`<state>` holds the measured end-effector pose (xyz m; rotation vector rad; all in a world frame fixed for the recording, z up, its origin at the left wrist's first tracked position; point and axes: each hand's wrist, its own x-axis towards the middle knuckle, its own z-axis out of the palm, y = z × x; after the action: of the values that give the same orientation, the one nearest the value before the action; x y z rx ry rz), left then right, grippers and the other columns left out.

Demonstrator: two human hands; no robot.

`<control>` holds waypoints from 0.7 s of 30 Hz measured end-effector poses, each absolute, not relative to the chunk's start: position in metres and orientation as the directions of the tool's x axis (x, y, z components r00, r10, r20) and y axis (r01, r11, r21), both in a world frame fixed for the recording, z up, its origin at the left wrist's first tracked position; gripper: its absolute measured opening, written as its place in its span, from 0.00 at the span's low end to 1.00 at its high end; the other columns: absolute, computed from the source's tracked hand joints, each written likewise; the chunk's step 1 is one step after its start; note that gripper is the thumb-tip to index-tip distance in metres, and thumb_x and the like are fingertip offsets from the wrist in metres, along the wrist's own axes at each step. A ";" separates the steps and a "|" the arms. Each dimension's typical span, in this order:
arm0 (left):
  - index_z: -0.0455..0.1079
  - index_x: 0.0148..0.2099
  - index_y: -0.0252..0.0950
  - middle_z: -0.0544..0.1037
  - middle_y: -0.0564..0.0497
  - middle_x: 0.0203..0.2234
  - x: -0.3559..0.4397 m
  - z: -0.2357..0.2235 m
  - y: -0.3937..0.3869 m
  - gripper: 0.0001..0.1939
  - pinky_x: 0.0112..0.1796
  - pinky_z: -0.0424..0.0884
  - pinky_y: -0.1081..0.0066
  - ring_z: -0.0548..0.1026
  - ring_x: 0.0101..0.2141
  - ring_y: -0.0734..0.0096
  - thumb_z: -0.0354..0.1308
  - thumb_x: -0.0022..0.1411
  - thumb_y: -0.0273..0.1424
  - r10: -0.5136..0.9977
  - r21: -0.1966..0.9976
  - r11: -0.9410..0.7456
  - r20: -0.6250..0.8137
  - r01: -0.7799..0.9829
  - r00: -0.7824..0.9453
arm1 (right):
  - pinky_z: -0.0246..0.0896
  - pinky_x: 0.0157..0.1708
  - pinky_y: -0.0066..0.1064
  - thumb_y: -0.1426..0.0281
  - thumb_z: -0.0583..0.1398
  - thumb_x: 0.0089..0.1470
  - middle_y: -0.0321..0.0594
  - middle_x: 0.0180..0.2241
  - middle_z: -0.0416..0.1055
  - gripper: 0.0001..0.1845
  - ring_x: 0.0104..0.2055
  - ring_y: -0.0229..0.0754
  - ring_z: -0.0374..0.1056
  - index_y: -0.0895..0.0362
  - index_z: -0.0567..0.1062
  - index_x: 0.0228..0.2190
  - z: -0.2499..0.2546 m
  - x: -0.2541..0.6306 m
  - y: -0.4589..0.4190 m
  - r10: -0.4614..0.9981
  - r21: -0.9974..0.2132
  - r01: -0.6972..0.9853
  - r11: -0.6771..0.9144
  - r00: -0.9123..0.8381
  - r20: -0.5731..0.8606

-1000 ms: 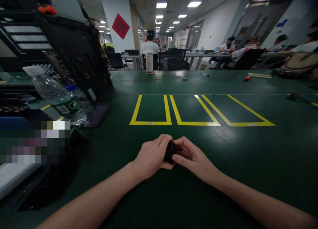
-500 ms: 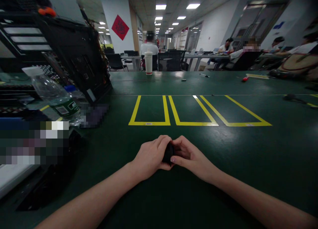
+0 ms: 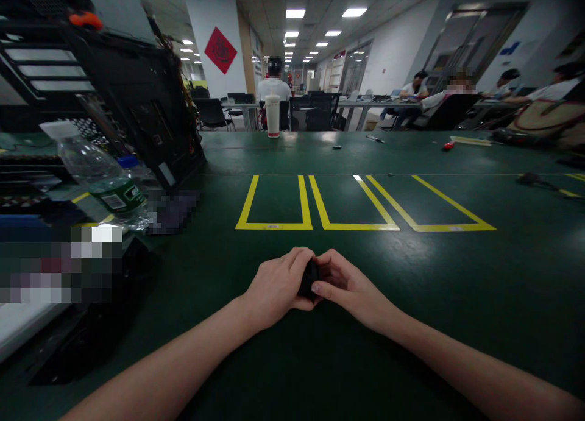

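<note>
A small black object (image 3: 309,279) sits between my two hands, low over the dark green table (image 3: 292,372). Its kind cannot be made out, since my fingers cover most of it. My left hand (image 3: 278,281) wraps around its left side, thumb and fingers closed on it. From the right, my right hand (image 3: 350,287) pinches it, with the thumb on the near face and the fingertips at the top edge. Just beyond my hands, yellow tape (image 3: 274,226) marks three open-backed shapes on the tabletop.
On the left stand a clear plastic bottle (image 3: 103,171) and a black computer case (image 3: 150,116). A white cup (image 3: 273,116) stands at the far edge. A pen (image 3: 375,139) and a red object (image 3: 448,146) lie far right. Several people sit at desks beyond.
Almost nothing differs. My hands keep the same hold on the black object, and the view has shifted very slightly.
</note>
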<state>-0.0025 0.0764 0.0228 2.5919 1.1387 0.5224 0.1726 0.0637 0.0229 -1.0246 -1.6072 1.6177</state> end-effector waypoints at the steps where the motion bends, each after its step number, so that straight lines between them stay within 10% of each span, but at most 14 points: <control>1: 0.51 0.49 0.38 0.66 0.49 0.44 -0.003 0.023 0.076 0.30 0.37 0.68 0.65 0.70 0.39 0.64 0.62 0.47 0.34 0.748 0.373 -0.658 0.220 0.654 0.627 | 0.63 0.44 0.38 0.69 0.59 0.49 0.36 0.41 0.64 0.13 0.44 0.40 0.63 0.54 0.64 0.38 0.023 0.173 0.063 0.858 -0.997 0.063 -0.045 -0.509 -0.071; 21: 0.51 0.49 0.39 0.66 0.50 0.44 -0.001 0.020 0.077 0.31 0.35 0.69 0.65 0.71 0.38 0.64 0.63 0.45 0.33 0.748 0.355 -0.662 0.249 0.660 0.615 | 0.64 0.40 0.37 0.66 0.56 0.51 0.37 0.39 0.64 0.11 0.41 0.39 0.65 0.54 0.62 0.37 0.025 0.173 0.061 0.858 -0.998 0.054 -0.037 -0.511 -0.059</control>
<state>-0.0013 0.0769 0.0197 2.6128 1.1576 0.5583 0.1731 0.0612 0.0250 -0.9745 -1.6054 1.6161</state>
